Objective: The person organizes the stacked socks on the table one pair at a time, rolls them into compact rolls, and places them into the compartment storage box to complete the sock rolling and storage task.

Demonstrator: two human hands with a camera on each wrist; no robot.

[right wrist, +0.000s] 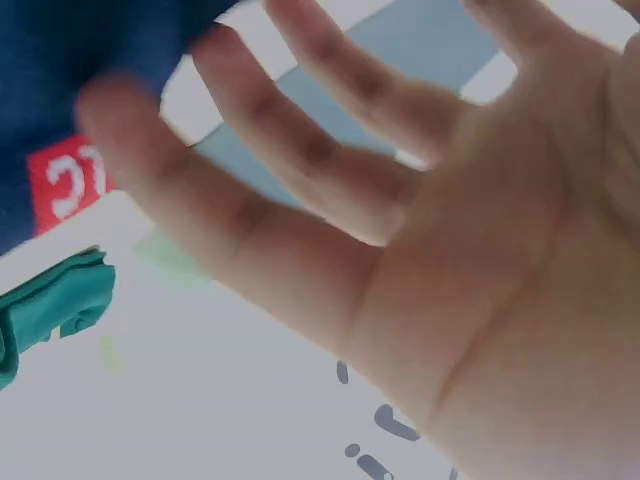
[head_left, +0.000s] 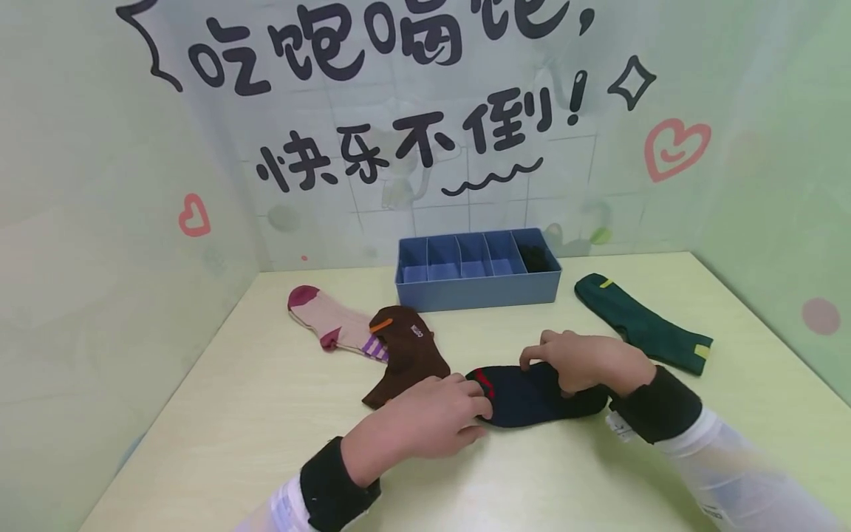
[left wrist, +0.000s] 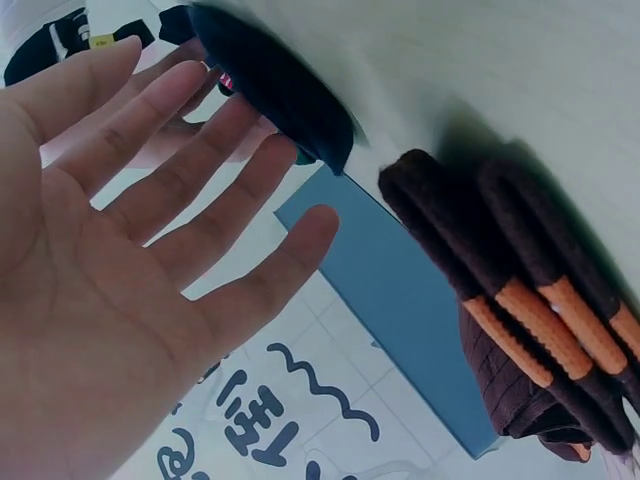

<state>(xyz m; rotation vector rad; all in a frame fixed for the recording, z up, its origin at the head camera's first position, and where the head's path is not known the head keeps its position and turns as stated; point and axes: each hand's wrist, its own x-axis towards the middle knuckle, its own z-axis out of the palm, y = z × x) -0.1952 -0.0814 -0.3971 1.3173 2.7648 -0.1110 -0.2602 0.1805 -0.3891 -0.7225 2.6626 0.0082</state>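
A navy sock (head_left: pixel 515 403) with red detail lies flat, its long side across the table, between both hands. At its left end my left hand (head_left: pixel 428 417) reaches the edge with extended fingers; the left wrist view shows this hand (left wrist: pixel 150 210) with fingers spread and palm bare. Over the sock's right part, my right hand (head_left: pixel 588 362) rests its fingertips on the fabric. In the right wrist view, the fingers of this hand (right wrist: pixel 420 220) are long and lightly bent beside the navy sock (right wrist: pixel 90 70) and its red label.
Left of the navy sock lies a brown sock (head_left: pixel 412 351), overlapping a pink sock (head_left: pixel 346 318). A green sock (head_left: pixel 648 325) lies at the right. Behind stands a blue divided box (head_left: pixel 479 292), with dark fabric (head_left: pixel 534 258) in its rightmost compartment. Printed curtains enclose the table.
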